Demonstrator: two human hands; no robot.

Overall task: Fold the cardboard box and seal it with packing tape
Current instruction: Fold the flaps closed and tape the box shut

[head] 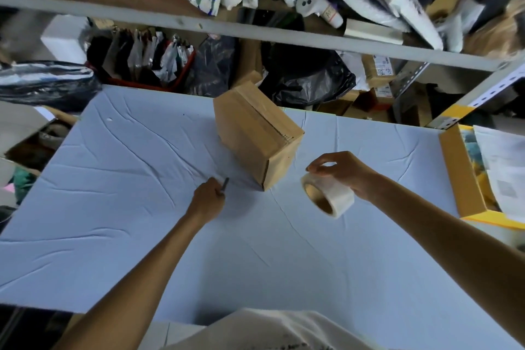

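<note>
On a stockroom's wrinkled pale-blue cloth surface [113, 207], a closed brown cardboard box [255, 133] at 12 o'clock looks light and stiff, best taken by its sides; fingers of the right hand [343, 173] grasp a clear packing-tape roll [329, 196], those of the left hand [207, 202] a thin grey tool [225, 184].

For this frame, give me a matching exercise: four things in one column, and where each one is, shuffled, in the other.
Things
1. brown cardboard box
2. roll of clear packing tape
3. thin dark tool
4. yellow-sided open box

Places
A. gripped by the right hand
B. at the right edge of the pale blue covered table
C. closed, towards the middle of that table
D. held in the left hand

Pairs: 1-C, 2-A, 3-D, 4-B
</note>
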